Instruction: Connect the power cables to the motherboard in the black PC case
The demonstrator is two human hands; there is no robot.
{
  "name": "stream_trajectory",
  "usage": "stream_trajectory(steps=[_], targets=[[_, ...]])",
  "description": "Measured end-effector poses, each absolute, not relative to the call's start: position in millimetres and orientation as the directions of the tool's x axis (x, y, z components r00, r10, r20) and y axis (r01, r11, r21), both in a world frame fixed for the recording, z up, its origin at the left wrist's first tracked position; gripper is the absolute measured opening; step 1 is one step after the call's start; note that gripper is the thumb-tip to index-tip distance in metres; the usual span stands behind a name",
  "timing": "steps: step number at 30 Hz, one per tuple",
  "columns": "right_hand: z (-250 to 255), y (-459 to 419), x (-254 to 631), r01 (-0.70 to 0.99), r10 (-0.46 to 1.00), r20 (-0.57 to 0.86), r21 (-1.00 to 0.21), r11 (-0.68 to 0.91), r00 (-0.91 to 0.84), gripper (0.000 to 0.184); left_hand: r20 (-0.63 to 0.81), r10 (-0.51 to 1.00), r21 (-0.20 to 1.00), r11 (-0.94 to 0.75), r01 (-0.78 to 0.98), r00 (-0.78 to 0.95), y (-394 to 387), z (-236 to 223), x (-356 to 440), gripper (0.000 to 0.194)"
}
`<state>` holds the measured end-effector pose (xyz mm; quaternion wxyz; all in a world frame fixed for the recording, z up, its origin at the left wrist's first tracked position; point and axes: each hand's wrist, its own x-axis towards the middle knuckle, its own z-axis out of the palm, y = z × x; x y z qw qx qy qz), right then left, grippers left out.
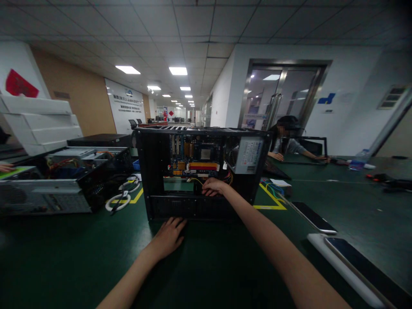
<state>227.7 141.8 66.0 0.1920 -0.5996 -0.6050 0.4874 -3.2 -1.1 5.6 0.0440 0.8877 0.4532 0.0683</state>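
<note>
An open black computer case [151, 171] lies on its side on the green table [206, 266], showing a blue motherboard [196, 156] and a grey power supply [249, 155]. My right hand [213, 187] reaches inside the case, fingers curled around the yellow and black cables [196, 180] below the motherboard. My left hand [169, 237] rests flat on the table with fingers spread, touching the case's lower front edge.
A second open case [64, 180] lies at the left with white cable coils [119, 201] beside it. White boxes [38, 124] stack behind. Case side panels [350, 262] lie at the right. Another person [286, 141] sits at the far side.
</note>
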Motion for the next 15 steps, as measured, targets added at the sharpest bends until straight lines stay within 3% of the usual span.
stream_trajectory(steps=[4,9,12,15], targets=[[59,145,227,0.672,0.921,-0.3,-0.738,-0.059,-0.248,0.008,0.101,0.805,0.143,-0.594,0.792,0.585,-1,4,-4,0.052],[47,155,226,0.81,0.865,-0.256,-0.532,0.247,-0.432,0.017,0.09,0.806,0.132,-0.592,0.795,0.585,-2,3,-4,0.053],[43,161,225,0.823,0.799,-0.334,-0.468,0.32,-0.5,0.026,0.08,0.813,0.127,-0.582,0.803,0.577,-3,4,-3,0.053],[41,164,223,0.816,0.771,-0.366,-0.48,0.323,-0.521,0.027,0.046,0.822,0.142,-0.567,0.811,0.567,-5,7,-2,0.054]])
